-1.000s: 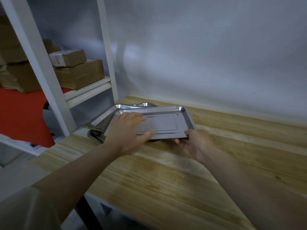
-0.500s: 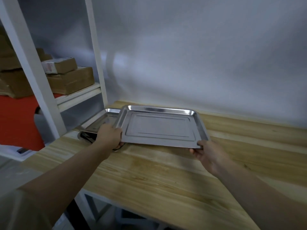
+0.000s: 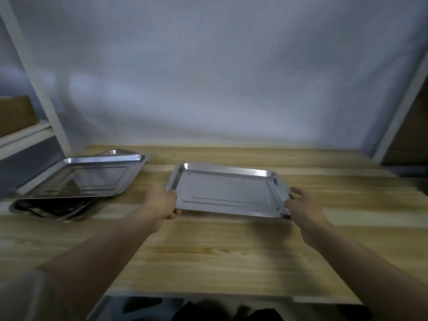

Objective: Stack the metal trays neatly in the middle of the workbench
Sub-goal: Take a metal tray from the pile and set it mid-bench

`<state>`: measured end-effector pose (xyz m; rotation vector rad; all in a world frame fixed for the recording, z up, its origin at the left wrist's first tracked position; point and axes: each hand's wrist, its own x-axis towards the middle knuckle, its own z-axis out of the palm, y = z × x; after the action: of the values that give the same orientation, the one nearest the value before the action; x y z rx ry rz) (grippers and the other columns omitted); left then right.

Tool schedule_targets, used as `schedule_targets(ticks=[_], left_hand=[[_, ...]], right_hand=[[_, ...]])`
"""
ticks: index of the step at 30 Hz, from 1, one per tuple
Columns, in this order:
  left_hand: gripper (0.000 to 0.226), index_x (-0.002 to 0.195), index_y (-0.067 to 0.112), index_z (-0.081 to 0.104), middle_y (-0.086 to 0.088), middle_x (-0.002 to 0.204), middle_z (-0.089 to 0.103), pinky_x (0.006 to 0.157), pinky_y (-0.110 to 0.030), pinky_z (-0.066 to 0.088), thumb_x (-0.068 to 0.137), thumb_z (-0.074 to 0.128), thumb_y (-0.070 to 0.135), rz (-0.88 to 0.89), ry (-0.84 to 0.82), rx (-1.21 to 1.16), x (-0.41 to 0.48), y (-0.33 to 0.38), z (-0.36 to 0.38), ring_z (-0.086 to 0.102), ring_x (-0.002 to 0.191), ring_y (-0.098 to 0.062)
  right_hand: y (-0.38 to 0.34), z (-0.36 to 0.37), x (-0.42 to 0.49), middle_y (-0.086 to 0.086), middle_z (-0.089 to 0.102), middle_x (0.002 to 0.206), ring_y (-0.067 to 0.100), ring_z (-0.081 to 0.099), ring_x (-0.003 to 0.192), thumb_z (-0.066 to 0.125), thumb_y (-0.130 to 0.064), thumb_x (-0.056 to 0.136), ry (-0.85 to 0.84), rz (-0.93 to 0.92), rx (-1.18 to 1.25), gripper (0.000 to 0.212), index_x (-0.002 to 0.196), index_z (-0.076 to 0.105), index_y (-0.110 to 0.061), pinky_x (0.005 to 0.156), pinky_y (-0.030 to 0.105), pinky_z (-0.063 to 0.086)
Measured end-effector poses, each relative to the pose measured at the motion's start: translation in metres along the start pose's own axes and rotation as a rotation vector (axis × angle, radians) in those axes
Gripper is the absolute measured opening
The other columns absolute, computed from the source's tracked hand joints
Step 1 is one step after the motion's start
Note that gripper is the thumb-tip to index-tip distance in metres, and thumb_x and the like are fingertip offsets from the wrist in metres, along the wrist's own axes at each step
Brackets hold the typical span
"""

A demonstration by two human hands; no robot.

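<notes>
Near the middle of the tabletop (image 3: pixel 208 249), pale wood planks with long grain streaks, a rectangular metal tray (image 3: pixel 228 189) is held flat and level by both hands; whether its underside touches the wood cannot be told, though a soft shadow lies along its near edge. Tray is brushed steel, dull grey inside, rounded corners, low flared rim catching light at the far edge, a shallow pressed rectangle in the floor. Left hand (image 3: pixel 162 201) grips the near-left corner, thumb on the rim, fingers curled beneath. Right hand (image 3: pixel 301 210) is at the near-right corner, thumb side against the rim, fingers spread loosely up along the right edge; a light hold rather than a tight clamp. Both forearms are bare. Well apart to the left, at the tabletop's left end, sits a loose pile of trays (image 3: pixel 76 181): the top one tilted, mirror-dark and reflective, lower rims showing beneath it, another rim peeking behind. White shelf uprights (image 3: pixel 54 117) rise just behind the pile, with a cardboard box (image 3: pixel 15 115) on the shelf at far left. Plain grey-white wall (image 3: pixel 220 72) behind. Wood between pile and held tray is bare.
</notes>
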<state>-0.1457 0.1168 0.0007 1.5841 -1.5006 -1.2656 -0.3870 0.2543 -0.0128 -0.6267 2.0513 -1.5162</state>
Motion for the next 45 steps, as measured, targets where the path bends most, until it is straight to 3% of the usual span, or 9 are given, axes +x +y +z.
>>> schedule_targets(ticks=[5, 8, 15, 17, 21, 28, 33, 37, 45], left_hand=[[0.024, 0.115, -0.005, 0.053, -0.014, 0.071, 0.054, 0.039, -0.028, 0.038, 0.099, 0.041, 0.009, -0.024, -0.018, 0.052, -0.001, -0.007, 0.029, 0.049, 0.048, -0.019], [0.022, 0.112, -0.003, 0.053, -0.015, 0.077, 0.057, 0.043, -0.030, 0.041, 0.098, 0.042, 0.009, 0.004, -0.020, 0.118, -0.001, -0.009, 0.030, 0.051, 0.053, -0.021], [0.020, 0.074, 0.026, 0.052, 0.000, 0.090, 0.062, 0.078, -0.037, 0.052, 0.093, 0.053, 0.020, 0.244, 0.023, 0.633, -0.005, -0.015, 0.011, 0.060, 0.083, -0.020], [0.003, 0.090, 0.030, 0.060, -0.001, 0.101, 0.062, 0.086, -0.036, 0.049, 0.091, 0.058, 0.032, 0.370, 0.010, 0.698, -0.013, -0.015, 0.008, 0.056, 0.093, -0.015], [0.069, 0.141, 0.028, 0.045, 0.007, 0.148, 0.041, 0.100, -0.026, 0.034, 0.081, 0.065, 0.054, 0.569, -0.321, 0.729, -0.030, -0.018, 0.009, 0.038, 0.133, -0.013], [0.048, 0.131, 0.031, 0.056, 0.013, 0.093, 0.050, 0.080, -0.025, 0.049, 0.087, 0.060, 0.048, 0.636, -0.420, 0.908, -0.021, -0.024, 0.019, 0.054, 0.084, -0.007], [0.050, 0.131, 0.031, 0.056, 0.013, 0.089, 0.046, 0.080, -0.027, 0.047, 0.086, 0.060, 0.050, 0.624, -0.413, 0.903, -0.012, -0.021, 0.025, 0.053, 0.086, -0.011], [0.051, 0.133, 0.031, 0.055, 0.005, 0.113, 0.054, 0.095, -0.035, 0.047, 0.086, 0.059, 0.050, 0.598, -0.408, 0.917, -0.009, -0.021, 0.026, 0.056, 0.107, -0.019], [0.049, 0.130, 0.033, 0.057, 0.009, 0.093, 0.047, 0.085, -0.036, 0.052, 0.085, 0.059, 0.053, 0.615, -0.392, 0.914, -0.004, -0.023, 0.028, 0.055, 0.091, -0.015]], right_hand=[[0.018, -0.016, -0.004, 0.012, 0.051, 0.137, 0.030, 0.052, 0.117, 0.057, -0.013, 0.083, 0.063, -0.121, -0.313, 0.055, 0.137, 0.049, -0.019, 0.094, 0.045, 0.050], [0.019, -0.020, -0.009, 0.009, 0.045, 0.144, 0.030, 0.038, 0.133, 0.058, -0.020, 0.089, 0.040, -0.221, -0.537, 0.048, 0.136, 0.051, -0.021, 0.110, 0.048, 0.032], [0.028, 0.002, -0.019, -0.004, 0.047, 0.145, 0.016, 0.034, 0.138, 0.062, -0.036, 0.090, -0.147, -0.455, -0.704, 0.043, 0.131, 0.055, -0.025, 0.112, 0.039, 0.021], [0.029, 0.010, -0.023, -0.006, 0.043, 0.148, 0.014, 0.033, 0.139, 0.062, -0.040, 0.089, -0.211, -0.505, -0.712, 0.047, 0.133, 0.054, -0.025, 0.114, 0.036, 0.018], [0.034, 0.025, -0.028, -0.009, 0.038, 0.152, 0.011, 0.031, 0.141, 0.059, -0.050, 0.087, -0.373, -0.555, -0.731, 0.053, 0.135, 0.053, -0.029, 0.117, 0.038, 0.017], [0.038, 0.027, -0.022, -0.007, 0.042, 0.152, 0.012, 0.035, 0.140, 0.053, -0.035, 0.096, -0.480, -0.630, -0.850, 0.038, 0.134, 0.055, -0.034, 0.116, 0.039, 0.026], [0.034, 0.028, -0.013, -0.006, 0.041, 0.152, 0.013, 0.035, 0.141, 0.054, -0.034, 0.096, -0.503, -0.602, -0.831, 0.038, 0.134, 0.056, -0.033, 0.117, 0.040, 0.027], [0.032, 0.028, -0.010, -0.005, 0.041, 0.153, 0.014, 0.036, 0.141, 0.054, -0.034, 0.095, -0.513, -0.596, -0.835, 0.037, 0.133, 0.057, -0.033, 0.116, 0.040, 0.028], [0.032, 0.028, -0.006, -0.005, 0.043, 0.151, 0.013, 0.038, 0.139, 0.054, -0.032, 0.096, -0.518, -0.602, -0.836, 0.037, 0.132, 0.057, -0.032, 0.115, 0.041, 0.029]])
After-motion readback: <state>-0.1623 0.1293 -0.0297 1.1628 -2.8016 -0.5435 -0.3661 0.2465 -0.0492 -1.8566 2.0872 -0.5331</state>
